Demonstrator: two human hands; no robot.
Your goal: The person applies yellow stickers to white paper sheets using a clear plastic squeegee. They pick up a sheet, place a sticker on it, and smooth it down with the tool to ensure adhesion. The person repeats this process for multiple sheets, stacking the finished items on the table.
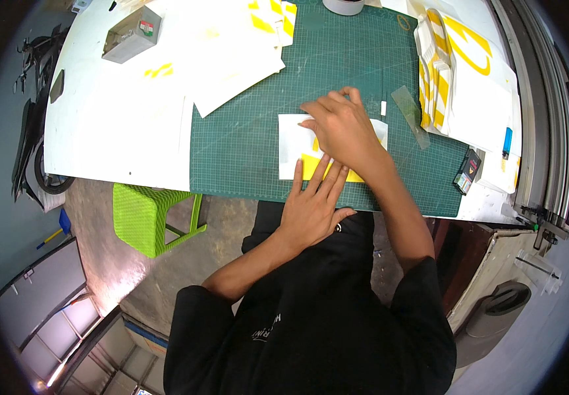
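A small white sheet with yellow printed areas (291, 145) lies on the green cutting mat (245, 151) near the table's front edge. My left hand (314, 207) rests flat with its fingers spread over the sheet's lower part. Above it, my right hand (342, 125) is bent over the sheet's upper part, thumb and forefinger drawn toward each other by the top edge. Whatever may be between those fingertips is too small to make out. The right hand and wrist hide much of the yellow print.
Stacked yellow-and-white printed pieces (436, 79) stand at the right, near a clear strip (409, 115), a small dark box (467, 171) and a blue lighter (507, 143). White sheets (232, 72) and a grey box (133, 36) lie left. A green stool (143, 220) stands below the table.
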